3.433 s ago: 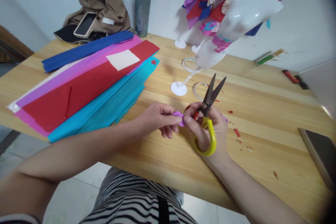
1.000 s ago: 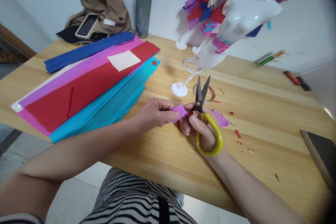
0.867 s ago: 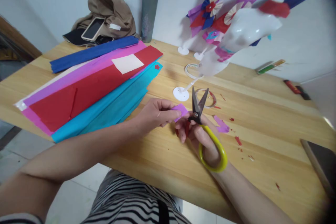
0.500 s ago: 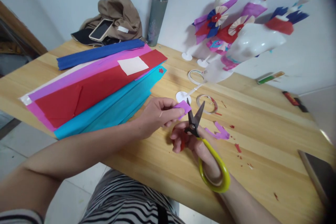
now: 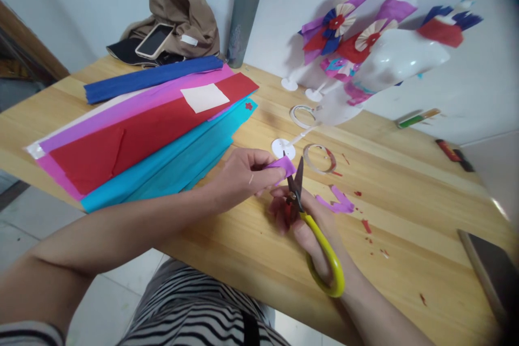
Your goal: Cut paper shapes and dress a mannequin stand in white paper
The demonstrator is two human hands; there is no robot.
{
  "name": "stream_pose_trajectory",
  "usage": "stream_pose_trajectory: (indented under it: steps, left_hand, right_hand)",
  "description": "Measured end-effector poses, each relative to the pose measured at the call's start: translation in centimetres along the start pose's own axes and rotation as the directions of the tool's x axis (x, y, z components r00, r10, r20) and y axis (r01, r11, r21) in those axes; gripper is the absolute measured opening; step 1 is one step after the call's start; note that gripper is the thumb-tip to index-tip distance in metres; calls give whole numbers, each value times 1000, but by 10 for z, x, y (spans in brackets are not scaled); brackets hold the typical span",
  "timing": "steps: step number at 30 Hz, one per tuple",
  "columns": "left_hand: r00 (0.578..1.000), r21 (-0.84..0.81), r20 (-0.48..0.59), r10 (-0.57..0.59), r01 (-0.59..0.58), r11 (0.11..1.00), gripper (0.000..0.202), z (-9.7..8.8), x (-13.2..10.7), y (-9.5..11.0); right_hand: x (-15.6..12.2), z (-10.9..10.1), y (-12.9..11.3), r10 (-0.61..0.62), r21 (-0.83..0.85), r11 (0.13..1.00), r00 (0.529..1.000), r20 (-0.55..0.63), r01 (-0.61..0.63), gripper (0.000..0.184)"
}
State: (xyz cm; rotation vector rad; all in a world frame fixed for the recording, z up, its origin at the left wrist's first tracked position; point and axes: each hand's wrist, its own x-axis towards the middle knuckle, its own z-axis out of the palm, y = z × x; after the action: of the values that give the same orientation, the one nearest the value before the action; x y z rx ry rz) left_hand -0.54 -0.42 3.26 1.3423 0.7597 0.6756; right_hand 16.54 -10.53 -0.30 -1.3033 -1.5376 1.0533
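Between the thumb and fingers of my left hand (image 5: 247, 175) is a small piece of purple paper (image 5: 286, 164), held up above the wooden table (image 5: 251, 248). My right hand (image 5: 310, 232) grips a pair of scissors (image 5: 300, 200) with yellow handles, its fingers through the loops. The dark blades stand partly apart at the paper's right edge, one blade running behind the paper. Purple offcuts (image 5: 338, 201) and red scraps (image 5: 366, 226) lie to the right of my right hand.
Long folded sheets of red (image 5: 133, 146) and turquoise paper (image 5: 174, 167) spread at left. Two tape rolls (image 5: 320, 159) lie beyond my hands. White mannequin busts (image 5: 409, 59) dressed in coloured paper stand at the wall near a flask (image 5: 244, 21). A dark flat device (image 5: 486, 265) lies right.
The scissor blades have closed partway and one has slid behind the purple paper. My right hand has turned slightly, bringing the yellow handle left. My left hand keeps its pinch.
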Motion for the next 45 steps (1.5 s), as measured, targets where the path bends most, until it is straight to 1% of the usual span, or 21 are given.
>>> stream_pose_trajectory:
  steps: [5,7,9,11,12,15,18,21,23,25,27,31,32,34,37,41,43,45]
  left_hand:
    - [999,27,26,19,-20,999,37,-1,-1,0]
    - [1000,34,16,21,-22,999,36,-1,-1,1]
    - [1000,51,23,21,-22,998,35,-1,-1,1]
    - [997,86,82,8,-15,996,36,0,0,-1]
    - [993,107,119,0,-12,994,36,1,0,-3]
    - [976,166,215,-25,-12,986,37,3,1,-9]
    - [961,184,274,-45,-7,983,36,5,2,-13]
    - [951,186,297,-84,29,982,32,4,2,-12]
    - [941,187,312,-128,71,980,30,2,1,-9]
    - [929,177,332,-160,105,978,33,1,1,-6]
    - [927,158,340,-157,109,981,36,1,1,-6]
    - [944,166,304,-128,80,983,27,5,1,-7]
    - [947,175,291,-137,88,981,26,6,1,-7]
    - [946,189,274,-171,122,974,30,6,1,-6]
    - [926,161,286,-244,205,965,32,5,2,-3]
    - [892,114,313,-327,307,945,32,5,3,-2]
    - [894,102,300,-334,318,943,32,7,3,-4]
    - [904,88,277,-326,314,945,33,8,3,-5]
  right_hand:
    - [1,2,0,-33,-1,999,999,-26,33,37]
    - [1,4,1,-37,29,999,993,-111,40,33]
    - [2,5,0,-33,65,997,969,-246,51,30]
    - [3,6,-2,-31,88,994,926,-377,69,28]
    - [3,7,-4,-28,93,993,907,-420,74,27]
    - [5,8,-10,-8,98,993,876,-483,63,29]
    - [9,7,-14,60,119,993,878,-475,-4,35]
    - [12,4,-12,138,137,987,883,-449,-85,38]
    - [13,2,-9,166,161,982,880,-445,-103,37]
    - [14,1,-6,192,208,972,878,-438,-109,36]
    - [15,1,-4,214,250,962,877,-431,-112,35]
    - [15,0,-3,221,291,951,879,-423,-99,33]
    - [15,0,-3,223,306,947,882,-415,-96,33]
    - [15,1,-3,231,332,938,888,-397,-96,33]
    - [15,1,-2,225,333,939,890,-397,-88,36]
    - [15,2,-2,189,287,956,886,-423,-66,36]
    - [15,2,-3,187,278,958,890,-416,-71,35]
    - [16,2,-4,189,303,951,900,-393,-67,35]
